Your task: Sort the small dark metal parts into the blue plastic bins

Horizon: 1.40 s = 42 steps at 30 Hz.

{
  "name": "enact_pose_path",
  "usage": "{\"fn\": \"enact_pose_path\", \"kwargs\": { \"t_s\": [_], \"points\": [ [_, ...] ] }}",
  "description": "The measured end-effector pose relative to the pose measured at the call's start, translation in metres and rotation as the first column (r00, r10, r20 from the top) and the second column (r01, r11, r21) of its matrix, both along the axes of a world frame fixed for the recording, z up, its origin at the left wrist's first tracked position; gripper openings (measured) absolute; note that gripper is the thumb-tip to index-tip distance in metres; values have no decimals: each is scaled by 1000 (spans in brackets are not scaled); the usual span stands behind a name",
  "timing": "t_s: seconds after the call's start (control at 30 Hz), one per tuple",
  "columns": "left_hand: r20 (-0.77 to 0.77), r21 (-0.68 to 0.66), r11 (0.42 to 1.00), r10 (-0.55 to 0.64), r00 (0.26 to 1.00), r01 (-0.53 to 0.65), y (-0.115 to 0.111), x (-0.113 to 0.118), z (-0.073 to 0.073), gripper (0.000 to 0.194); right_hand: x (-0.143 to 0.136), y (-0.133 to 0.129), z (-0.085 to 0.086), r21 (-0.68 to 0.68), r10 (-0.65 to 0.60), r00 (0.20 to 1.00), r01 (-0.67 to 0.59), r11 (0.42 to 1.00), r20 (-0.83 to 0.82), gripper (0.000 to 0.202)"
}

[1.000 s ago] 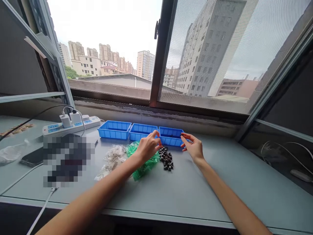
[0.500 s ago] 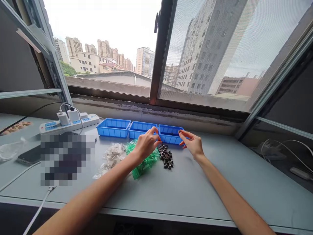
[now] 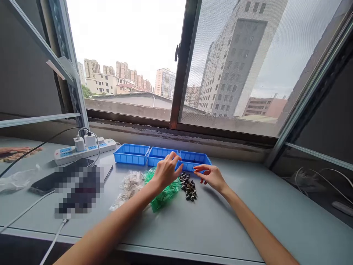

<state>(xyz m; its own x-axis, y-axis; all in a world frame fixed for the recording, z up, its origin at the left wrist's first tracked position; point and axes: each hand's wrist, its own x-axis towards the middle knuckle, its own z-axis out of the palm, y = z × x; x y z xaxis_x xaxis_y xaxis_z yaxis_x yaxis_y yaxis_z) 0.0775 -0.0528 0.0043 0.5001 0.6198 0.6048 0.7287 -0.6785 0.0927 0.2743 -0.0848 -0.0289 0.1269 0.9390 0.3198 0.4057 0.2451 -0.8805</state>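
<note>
My left hand (image 3: 167, 170) hovers over the green plastic pieces (image 3: 165, 195), its fingers curved and apart with nothing visible between them. My right hand (image 3: 212, 177) is just in front of the right blue bin (image 3: 193, 166), above the right side of the pile of small black and silver parts (image 3: 189, 187); its thumb and fingers are spread and no part shows in them. Dark bits lie inside the right bin. The middle blue bin (image 3: 154, 161) is partly hidden by my left hand. Clear plastic pieces (image 3: 132, 184) lie left of the green ones.
The left blue bin (image 3: 131, 159) stands in the row by the window sill. On the left are a white power strip (image 3: 85, 151) with plugs, a dark phone (image 3: 49, 180), cables and a partly pixelated dark device (image 3: 82, 191).
My right hand has moved back from the right bin toward the black parts, and the small dark part at its fingertips is gone. The camera view has tilted up slightly.
</note>
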Motion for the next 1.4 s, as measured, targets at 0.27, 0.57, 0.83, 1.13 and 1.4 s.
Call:
{"fn": "enact_pose_path", "kwargs": {
  "t_s": [0.27,0.57,0.83,1.13,1.4],
  "points": [
    [48,-62,994,98,994,-95,5,-1,2,19,-3,-6,1,-52,69,986,-62,997,152,30],
    [42,-71,993,101,994,-98,5,-3,1,19,-3,-4,-7,-3,94,934,-99,995,344,20],
    [44,-68,994,93,995,-89,5,-2,-1,19,-3,-4,-5,3,108,938,-115,993,329,19],
    [31,-87,992,93,995,-90,4,-2,-1,20,-2,-3,-6,7,101,920,-112,994,379,22],
    [28,-43,996,82,996,-81,6,-2,-3,19,-5,-7,3,29,59,848,-87,996,526,21]
  ]
}}
